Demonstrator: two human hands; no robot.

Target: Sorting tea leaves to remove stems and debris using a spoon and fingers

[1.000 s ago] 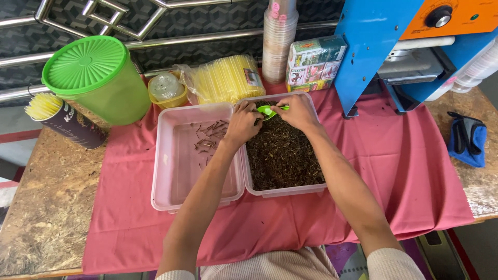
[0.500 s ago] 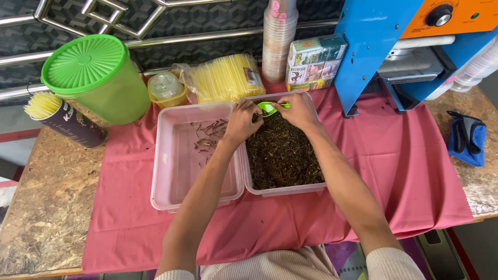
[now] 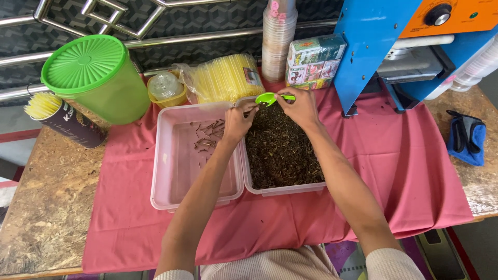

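**Sorting dried leaves over twin tubs**

Holding a small green scoop (image 3: pixel 268 98) by its handle, the right hand (image 3: pixel 298 106) pinches it between thumb and fingertips above the far end of a clear tub (image 3: pixel 282 190) filled with dark dried leaves (image 3: pixel 280 148). The left hand (image 3: pixel 238 122) hovers at the wall shared by the two tubs, its fingers drawn narrow toward the scoop's bowl; whether they grip anything cannot be told. Just beside it, a second clear tub (image 3: pixel 171 199) holds only a few brown stalks (image 3: pixel 207 137). Both tubs sit on a pink cloth (image 3: pixel 394 171) spread over a chipboard table (image 3: pixel 41 207). Behind them stand a green lidded bucket (image 3: pixel 98 78), a bag of yellow straws (image 3: pixel 225 78), a stack of plastic cups (image 3: pixel 278 39) and a blue machine (image 3: pixel 373 41).
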